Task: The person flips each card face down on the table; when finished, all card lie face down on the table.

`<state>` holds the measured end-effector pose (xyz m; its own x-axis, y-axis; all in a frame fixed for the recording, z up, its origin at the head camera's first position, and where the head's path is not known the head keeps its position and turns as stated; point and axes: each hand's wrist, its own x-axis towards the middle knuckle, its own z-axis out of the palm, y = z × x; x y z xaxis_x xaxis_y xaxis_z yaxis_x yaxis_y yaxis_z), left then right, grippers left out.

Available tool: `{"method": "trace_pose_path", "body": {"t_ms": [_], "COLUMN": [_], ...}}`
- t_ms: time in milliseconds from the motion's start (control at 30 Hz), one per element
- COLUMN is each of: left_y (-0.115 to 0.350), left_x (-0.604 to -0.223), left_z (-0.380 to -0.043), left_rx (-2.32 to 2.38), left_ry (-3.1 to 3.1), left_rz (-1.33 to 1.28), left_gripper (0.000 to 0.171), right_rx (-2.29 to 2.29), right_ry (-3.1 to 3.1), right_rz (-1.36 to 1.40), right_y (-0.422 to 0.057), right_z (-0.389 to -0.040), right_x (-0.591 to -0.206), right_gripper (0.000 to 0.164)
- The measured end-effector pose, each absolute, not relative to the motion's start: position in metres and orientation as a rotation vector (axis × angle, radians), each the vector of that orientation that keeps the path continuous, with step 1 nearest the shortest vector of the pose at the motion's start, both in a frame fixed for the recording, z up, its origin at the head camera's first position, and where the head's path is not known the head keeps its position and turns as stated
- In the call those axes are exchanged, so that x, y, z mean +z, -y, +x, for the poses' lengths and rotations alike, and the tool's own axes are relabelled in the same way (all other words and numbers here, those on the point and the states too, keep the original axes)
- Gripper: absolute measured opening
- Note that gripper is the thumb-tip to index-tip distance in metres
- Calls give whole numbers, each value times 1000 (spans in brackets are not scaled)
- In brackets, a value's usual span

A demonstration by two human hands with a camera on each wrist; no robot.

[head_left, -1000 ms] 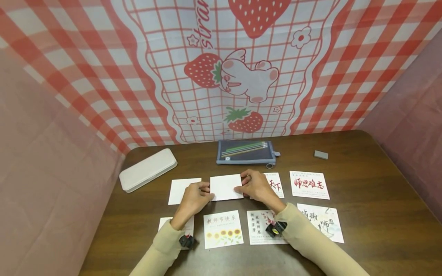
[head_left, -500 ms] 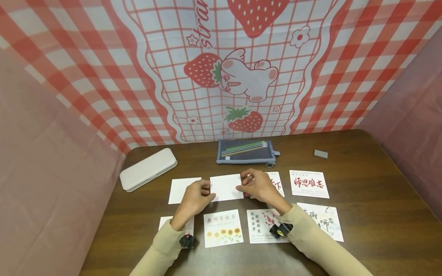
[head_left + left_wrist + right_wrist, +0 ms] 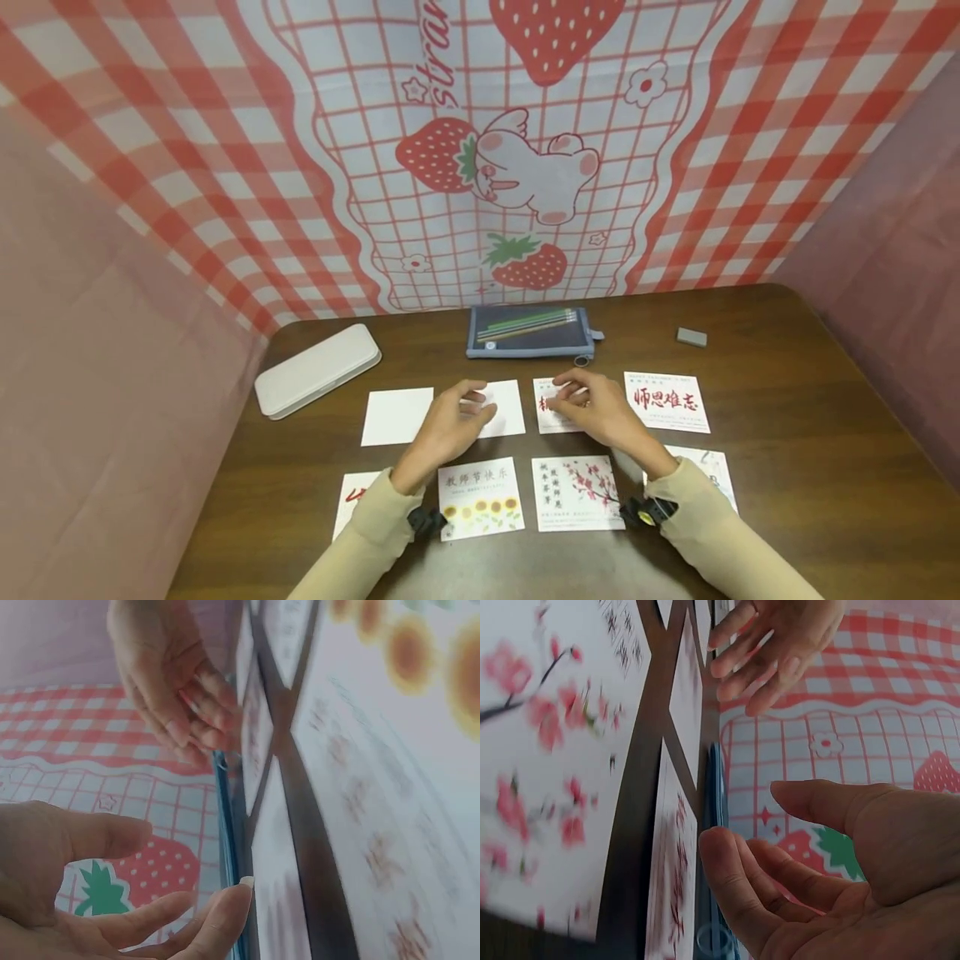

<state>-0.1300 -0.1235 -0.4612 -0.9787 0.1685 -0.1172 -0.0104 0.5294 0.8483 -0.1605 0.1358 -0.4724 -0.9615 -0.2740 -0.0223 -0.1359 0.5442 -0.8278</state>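
My left hand (image 3: 456, 421) hovers above a blank white card (image 3: 506, 407) in the back row, its fingers loosely bent and holding nothing. To its left lies another blank white card (image 3: 397, 415). My right hand (image 3: 603, 410) hangs over a card with red lettering (image 3: 551, 408), covering part of it. In the right wrist view a gap shows between its thumb and fingers (image 3: 739, 889). Nearer me lie a sunflower card (image 3: 480, 500), a pink blossom card (image 3: 576, 493), a red-marked card (image 3: 352, 500) and a grey-green card (image 3: 708, 467); my sleeves partly hide the last two.
At the back of the brown table (image 3: 787, 400) lie a white case (image 3: 318, 372), a blue mesh pouch (image 3: 531, 333) with pencils and a small grey block (image 3: 691, 337). Another red-lettered card (image 3: 666, 402) ends the back row. A strawberry-patterned cloth (image 3: 525, 167) hangs behind.
Both hands have come off the edges of the blank card and lifted. The right hand has moved right, and the left hand now covers the card's left part. The card stays in place.
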Motion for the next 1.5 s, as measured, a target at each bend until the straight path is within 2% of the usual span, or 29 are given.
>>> {"method": "trace_pose_path", "body": {"t_ms": [633,1067,1500], "left_y": [68,56,44], "left_x": [-469,-467,-470], "left_z": [-127,-127,-125], "left_rx": [1600,1507,1572], "left_ry": [-2449,-2418,-2438], "left_rz": [205,233,176], "left_gripper": [55,66,64], "right_rx": [-1359,-1354,-1430], "right_ry": [-2757,-2731,-2684], "right_rz": [-237,-120,-75], "right_y": [-180,-192,-189], "right_z": [-150,-144,-141], "right_x": [-475,-476,-479], "right_gripper": [33,36,38]}}
